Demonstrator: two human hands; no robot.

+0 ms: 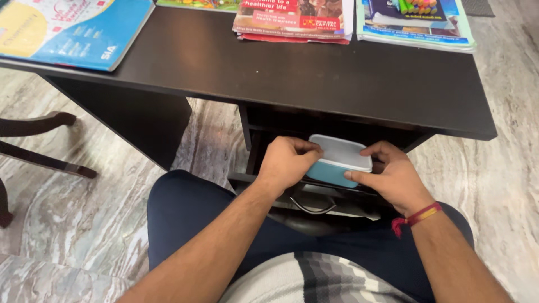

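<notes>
Gripping level blue box [336,163], perhaps lengthwise left-right.

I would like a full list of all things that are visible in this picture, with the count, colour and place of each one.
box: 1, blue with white lid, at the open drawer, held between both hands
drawer: 1, dark, pulled out under the desk, metal handle in front
desk: 1, dark brown, across the top of the view
magazines and booklets: several, many colours, along the far edge of the desk
chair: 1, dark wood, partly seen at left
floor: marble pattern, grey and beige
wrist thread: 1, red and yellow, on the right wrist
left hand: 1, gripping the box's left side
right hand: 1, gripping the box's right side
</notes>
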